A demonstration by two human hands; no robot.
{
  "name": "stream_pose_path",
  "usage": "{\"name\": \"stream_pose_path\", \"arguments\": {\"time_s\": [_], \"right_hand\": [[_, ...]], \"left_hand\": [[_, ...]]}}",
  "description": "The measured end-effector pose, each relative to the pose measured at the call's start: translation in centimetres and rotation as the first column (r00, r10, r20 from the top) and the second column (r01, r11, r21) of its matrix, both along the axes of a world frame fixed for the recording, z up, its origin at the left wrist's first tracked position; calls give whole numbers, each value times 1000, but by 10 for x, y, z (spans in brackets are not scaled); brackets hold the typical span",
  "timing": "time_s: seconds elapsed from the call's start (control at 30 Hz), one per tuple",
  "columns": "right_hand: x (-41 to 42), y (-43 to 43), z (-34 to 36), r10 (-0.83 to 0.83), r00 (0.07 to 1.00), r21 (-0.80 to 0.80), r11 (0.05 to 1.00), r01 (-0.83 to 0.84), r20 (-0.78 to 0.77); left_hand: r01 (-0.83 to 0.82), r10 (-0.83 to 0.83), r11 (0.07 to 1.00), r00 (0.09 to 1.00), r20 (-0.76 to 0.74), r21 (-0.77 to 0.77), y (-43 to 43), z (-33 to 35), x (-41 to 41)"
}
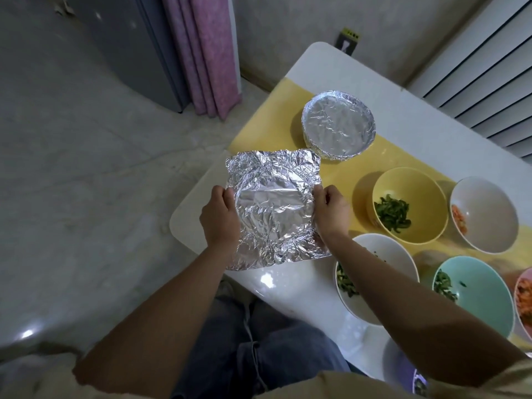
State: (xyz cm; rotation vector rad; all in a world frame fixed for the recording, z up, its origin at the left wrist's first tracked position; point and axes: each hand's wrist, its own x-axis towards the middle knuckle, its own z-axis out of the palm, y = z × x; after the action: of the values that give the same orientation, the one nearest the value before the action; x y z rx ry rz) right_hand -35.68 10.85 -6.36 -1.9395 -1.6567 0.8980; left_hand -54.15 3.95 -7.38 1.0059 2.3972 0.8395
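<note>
A crumpled sheet of aluminium foil (275, 207) is held up over the near left corner of the white table (299, 286). A round shape shows pressed into its middle, as if it lies over a plate or bowl hidden underneath. My left hand (220, 218) grips the foil's left side, fingers curled round the edge. My right hand (331, 210) grips the right side the same way. Further back on the yellow mat (383, 165) stands a stack of foil-covered dishes (338, 126).
To the right stand a yellow bowl (408, 204) with green vegetable strips, a white bowl (483, 214) with orange shreds, a white bowl (377, 276) partly under my right forearm, a teal bowl (473, 295) and a pink bowl (524, 298). The floor, a pink curtain (204, 53) and a fridge lie left.
</note>
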Motion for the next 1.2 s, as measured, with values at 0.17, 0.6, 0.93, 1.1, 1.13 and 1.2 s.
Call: {"name": "stream_pose_path", "arguments": {"time_s": [0.17,0.6,0.93,1.1,1.13,1.2], "right_hand": [[-21,-17,-3,25,997,-48,998,-28,-75],[-21,-16,-12,16,981,-251,966,-65,-195],[-26,-23,17,205,979,371,908,-196,14],[-44,-28,6,528,806,332,735,-591,267],[-44,-29,-2,550,777,277,729,-626,307],[-42,-30,-14,551,754,173,754,-633,358]], "left_hand": [[-37,37,998,999,-5,44,-17,-3,-21],[-12,-1,999,923,384,33,-28,-9,-39],[147,-82,954,966,-245,260,-29,13,-32],[659,-564,749,686,-460,65,-20,15,4],[638,-574,770,686,-447,-9,-20,10,6],[571,-571,808,700,-429,-144,-22,-2,2]]}}
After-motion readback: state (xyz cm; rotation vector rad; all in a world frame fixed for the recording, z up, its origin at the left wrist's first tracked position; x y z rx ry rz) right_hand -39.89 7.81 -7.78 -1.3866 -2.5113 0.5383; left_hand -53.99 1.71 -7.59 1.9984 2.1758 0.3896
